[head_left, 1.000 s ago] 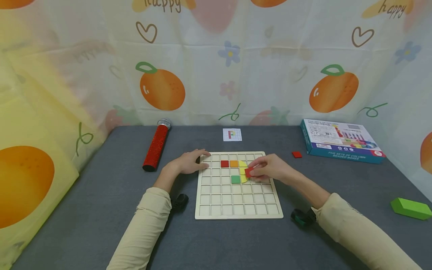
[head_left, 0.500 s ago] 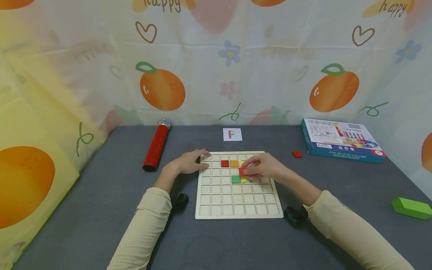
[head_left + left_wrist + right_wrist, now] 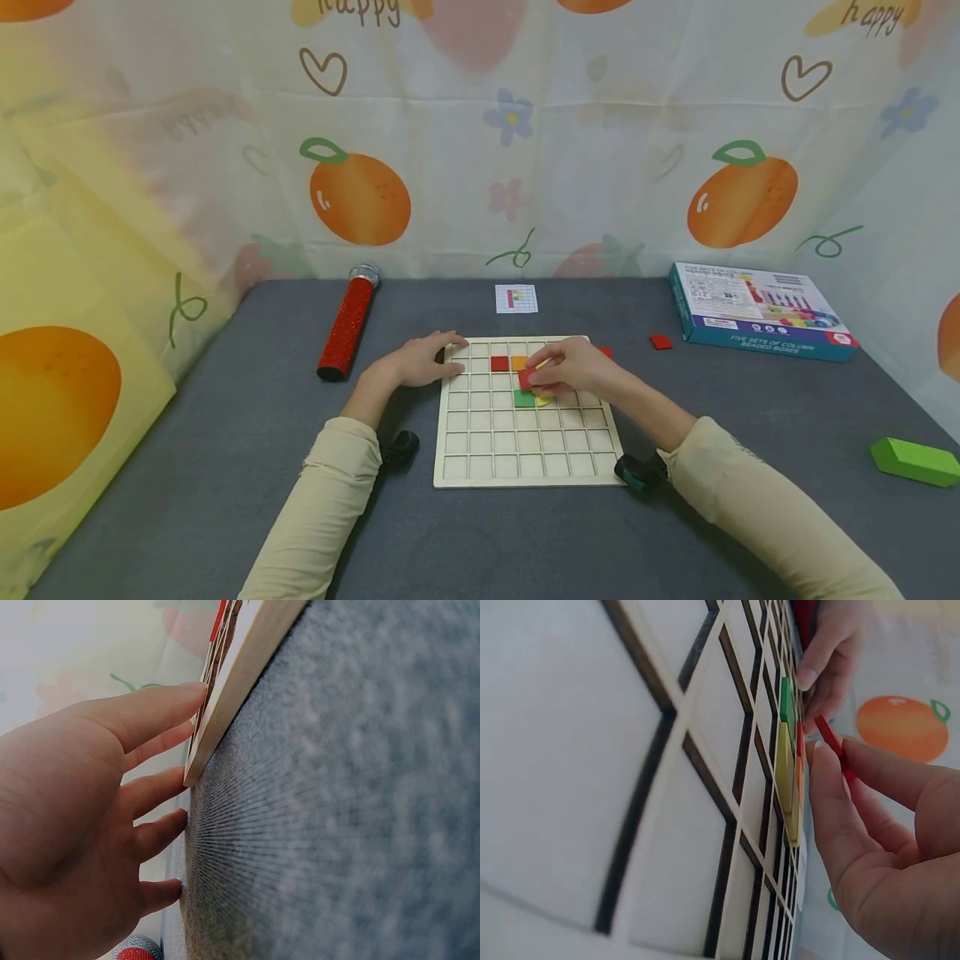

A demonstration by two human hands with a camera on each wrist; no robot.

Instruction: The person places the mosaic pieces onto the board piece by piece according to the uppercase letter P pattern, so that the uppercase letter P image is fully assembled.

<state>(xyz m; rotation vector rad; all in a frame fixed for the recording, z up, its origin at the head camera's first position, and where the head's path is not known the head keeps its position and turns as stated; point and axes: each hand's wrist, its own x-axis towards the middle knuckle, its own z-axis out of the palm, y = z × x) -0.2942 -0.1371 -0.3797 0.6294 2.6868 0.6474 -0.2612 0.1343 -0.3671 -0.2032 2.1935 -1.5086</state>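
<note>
My right hand (image 3: 573, 367) pinches a red square tile (image 3: 526, 379) over the pale wooden grid board (image 3: 528, 481). In the right wrist view the tile (image 3: 831, 739) is tilted between thumb and fingertips, apart from the board's surface. Below it sits a green tile (image 3: 524, 399), with a yellow piece (image 3: 543, 401) beside it, partly covered by my hand. A red tile (image 3: 499, 364) and an orange tile (image 3: 518, 363) lie in the row above. At the board's left edge rests my left hand (image 3: 420, 358), thumb on top, fingers spread along the corner (image 3: 191, 776).
A small printed pattern card (image 3: 516, 299) lies behind the board. To the left is a red glitter microphone (image 3: 348, 325). On the right are a loose red tile (image 3: 661, 342), a toy box (image 3: 761, 312) and a green block (image 3: 913, 462). Another red piece (image 3: 606, 353) shows behind my right wrist.
My right hand has carried the red tile leftward across the board, from over the yellow pieces to above the green tile. A red piece behind that wrist has come into view. The left hand stays put.
</note>
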